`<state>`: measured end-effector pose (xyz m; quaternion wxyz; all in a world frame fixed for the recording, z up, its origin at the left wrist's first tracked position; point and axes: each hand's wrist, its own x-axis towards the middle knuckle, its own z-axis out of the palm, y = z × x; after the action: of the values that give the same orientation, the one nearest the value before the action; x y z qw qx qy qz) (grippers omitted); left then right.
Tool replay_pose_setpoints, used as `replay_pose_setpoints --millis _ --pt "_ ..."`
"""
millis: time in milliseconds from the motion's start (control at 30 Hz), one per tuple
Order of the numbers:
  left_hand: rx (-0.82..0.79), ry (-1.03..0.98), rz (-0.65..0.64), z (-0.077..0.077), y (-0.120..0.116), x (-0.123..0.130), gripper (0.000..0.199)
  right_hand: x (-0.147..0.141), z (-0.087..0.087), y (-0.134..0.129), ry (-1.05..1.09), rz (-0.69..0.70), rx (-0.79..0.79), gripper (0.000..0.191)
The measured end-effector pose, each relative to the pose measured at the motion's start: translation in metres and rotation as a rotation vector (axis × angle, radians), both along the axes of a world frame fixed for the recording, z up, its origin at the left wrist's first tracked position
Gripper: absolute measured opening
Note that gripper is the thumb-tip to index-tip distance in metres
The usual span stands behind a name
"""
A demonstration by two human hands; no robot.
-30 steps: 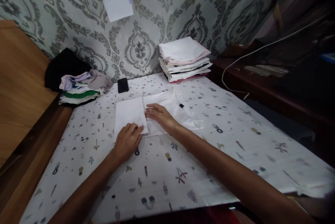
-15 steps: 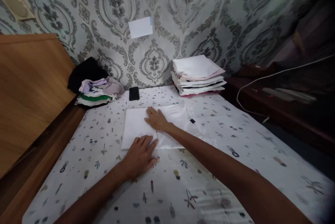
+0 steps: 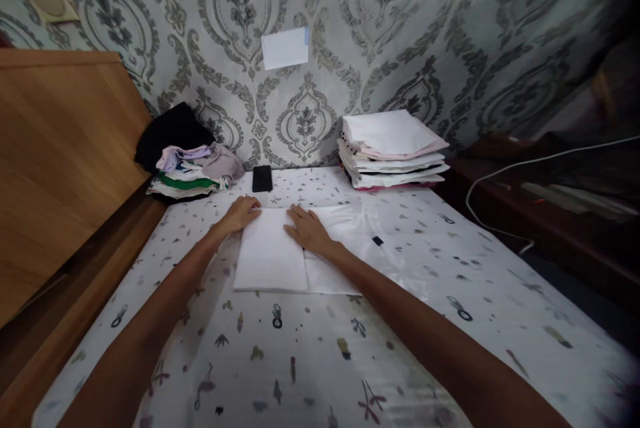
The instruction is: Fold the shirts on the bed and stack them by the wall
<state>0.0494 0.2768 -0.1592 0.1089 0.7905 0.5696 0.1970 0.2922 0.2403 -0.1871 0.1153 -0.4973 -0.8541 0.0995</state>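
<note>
A folded white garment (image 3: 273,261) with a small black label (image 3: 378,241), probably a shirt, lies flat on the patterned bedsheet (image 3: 280,361). Its left part is folded over into a thicker panel, while the right part looks thinner and partly creased. My left hand (image 3: 242,213) is at the far left corner, its bent fingers and thumb closed around the cloth edge. Spread flat, my right hand (image 3: 309,229) presses on the garment near the edge of the folded panel. My right forearm covers part of the cloth.
A neat stack of folded clothes (image 3: 395,155) sits at the back right. At the back left are a looser clothes pile (image 3: 195,175) and a black cloth (image 3: 173,135). A dark phone (image 3: 262,179) lies between. A wooden panel (image 3: 65,168) borders the left; a white cable (image 3: 473,208) hangs right.
My left hand has moved from the garment's near side to its far left corner. My right hand stays flat on the cloth, shifted slightly. The camera view has turned a little left.
</note>
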Motion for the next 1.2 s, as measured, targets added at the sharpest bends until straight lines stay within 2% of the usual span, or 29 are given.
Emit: replay_pose_setpoints --millis 133,300,533,700,767,833,967,1033,1100,1200 --pt "-0.037 -0.030 -0.102 -0.007 0.011 0.003 0.014 0.001 -0.002 -0.002 0.015 0.001 0.033 0.054" --pt "-0.102 -0.083 -0.170 -0.009 0.017 -0.004 0.025 0.001 -0.002 -0.003 0.021 -0.016 0.037 0.054" --pt "-0.069 -0.025 -0.115 -0.004 0.009 -0.018 0.032 0.002 -0.006 0.000 0.006 0.002 0.064 0.054" --pt "0.011 0.024 -0.089 -0.003 -0.010 -0.020 0.037 0.001 -0.007 -0.001 -0.016 -0.004 0.055 0.054" --pt "0.066 -0.006 -0.071 -0.001 -0.028 -0.022 0.038 0.001 -0.008 -0.001 -0.015 -0.003 0.047 0.054" --pt "0.101 -0.040 -0.061 0.004 -0.058 -0.023 0.033 0.001 -0.010 0.000 -0.001 0.000 0.036 0.054" --pt "0.099 -0.059 -0.123 0.016 -0.142 -0.018 0.024 0.004 -0.009 0.001 0.088 0.015 0.035 0.052" --pt "0.098 0.016 -0.136 0.016 -0.184 -0.013 0.027 0.004 -0.005 -0.003 0.147 0.016 0.060 0.049" --pt "0.092 0.145 -0.128 0.011 -0.217 -0.008 0.031 0.000 0.002 -0.011 0.183 0.037 0.080 0.047" --pt "0.066 0.334 -0.097 0.000 -0.243 -0.002 0.034 -0.011 0.010 -0.033 0.176 0.127 0.037 0.050"
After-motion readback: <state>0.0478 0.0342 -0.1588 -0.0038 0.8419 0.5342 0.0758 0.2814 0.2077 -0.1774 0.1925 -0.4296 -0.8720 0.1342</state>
